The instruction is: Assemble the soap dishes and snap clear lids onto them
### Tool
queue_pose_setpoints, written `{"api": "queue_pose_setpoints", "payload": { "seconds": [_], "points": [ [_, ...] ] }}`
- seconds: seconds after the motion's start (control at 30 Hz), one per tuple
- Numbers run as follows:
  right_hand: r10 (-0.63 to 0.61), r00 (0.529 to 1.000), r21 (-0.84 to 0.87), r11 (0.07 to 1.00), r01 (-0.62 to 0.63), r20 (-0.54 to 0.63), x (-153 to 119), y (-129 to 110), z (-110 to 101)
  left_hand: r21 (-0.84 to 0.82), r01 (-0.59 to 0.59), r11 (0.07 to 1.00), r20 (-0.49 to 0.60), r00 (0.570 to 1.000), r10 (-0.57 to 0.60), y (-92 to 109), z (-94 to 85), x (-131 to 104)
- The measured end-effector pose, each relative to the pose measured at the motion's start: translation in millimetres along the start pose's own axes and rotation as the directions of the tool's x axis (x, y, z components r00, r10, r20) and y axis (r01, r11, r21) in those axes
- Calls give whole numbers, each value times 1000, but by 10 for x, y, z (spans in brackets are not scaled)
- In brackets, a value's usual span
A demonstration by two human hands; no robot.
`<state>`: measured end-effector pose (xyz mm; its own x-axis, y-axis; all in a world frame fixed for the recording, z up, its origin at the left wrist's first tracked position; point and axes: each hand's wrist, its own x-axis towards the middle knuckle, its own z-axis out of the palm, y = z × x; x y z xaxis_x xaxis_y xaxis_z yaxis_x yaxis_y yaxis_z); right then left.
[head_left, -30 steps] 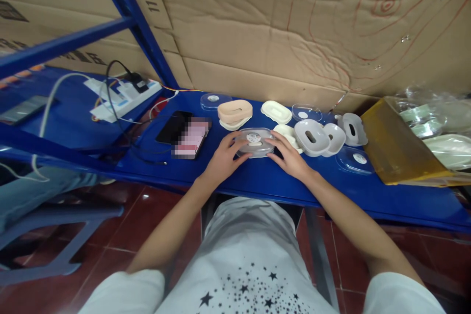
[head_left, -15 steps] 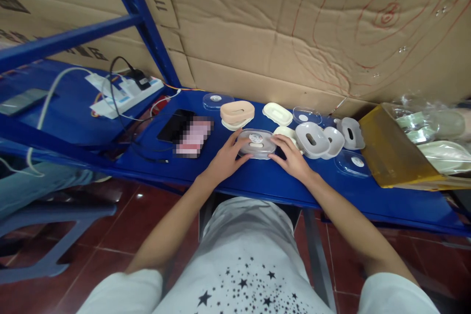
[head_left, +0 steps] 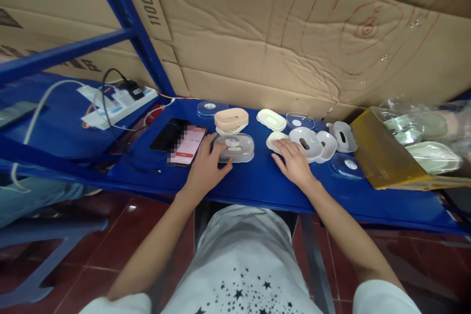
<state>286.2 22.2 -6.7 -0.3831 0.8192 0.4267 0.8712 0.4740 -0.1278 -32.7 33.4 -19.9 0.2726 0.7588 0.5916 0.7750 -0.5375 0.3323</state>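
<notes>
A soap box with a clear lid [head_left: 241, 149], a round sticker and a pale slot showing through it, sits on the blue table. My left hand [head_left: 206, 167] grips its left end, thumb at the front and fingers behind. Farther right, my right hand [head_left: 296, 164] has its fingers stretched over a cream oval tray [head_left: 272, 140], whose right part they cover. Touching that tray's right side is a grey oval dish with a slot [head_left: 307, 140]. A peach slotted dish [head_left: 231, 118] rests on a cream piece behind the soap box.
More grey dishes [head_left: 326, 144], a cream tray [head_left: 271, 120] and clear lids [head_left: 346, 166] lie around. A yellow-brown bin [head_left: 371, 149] of wrapped pieces stands right. Phones [head_left: 189, 144] and a power strip [head_left: 121, 108] are left. Cardboard [head_left: 235, 29] backs the table [head_left: 253, 181].
The clear-lidded soap box has moved left with my left hand. My right hand has let go of it and shifted right onto the cream tray. The view has turned slightly.
</notes>
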Motion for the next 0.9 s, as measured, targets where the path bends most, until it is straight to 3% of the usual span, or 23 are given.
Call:
{"api": "queue_pose_setpoints", "payload": {
  "seconds": [0.07,0.2,0.27,0.33,0.47,0.57,0.67,0.8,0.9],
  "points": [
    [33,999,-80,996,-31,23,-68,-27,-25,56,22,998,-64,998,-19,10,-47,-1],
    [-174,982,15,985,173,80,-297,-178,-68,66,-57,996,-87,994,63,226,-75,-19],
    [-204,979,62,977,203,22,-416,-232,-125,18,-180,984,3,984,180,415,-28,-45],
    [-147,988,57,987,149,-37,-514,-218,-206,-41,-296,954,134,945,299,604,52,-72],
    [5,998,17,1000,-4,-56,-646,26,-356,-126,-387,913,286,867,407,824,194,-103],
    [56,998,43,998,-54,-36,-713,235,-401,-166,-364,917,303,866,398,813,209,-148],
    [73,995,124,990,-63,-74,-739,244,-405,-220,-298,929,267,898,351,736,175,-244],
    [-28,996,167,985,42,-82,-718,-99,-408,-298,-129,946,208,958,196,665,144,-365],
    [-133,990,159,977,140,-55,-728,-390,-376,-310,-125,942,185,964,188,641,143,-380]
  ]
}}
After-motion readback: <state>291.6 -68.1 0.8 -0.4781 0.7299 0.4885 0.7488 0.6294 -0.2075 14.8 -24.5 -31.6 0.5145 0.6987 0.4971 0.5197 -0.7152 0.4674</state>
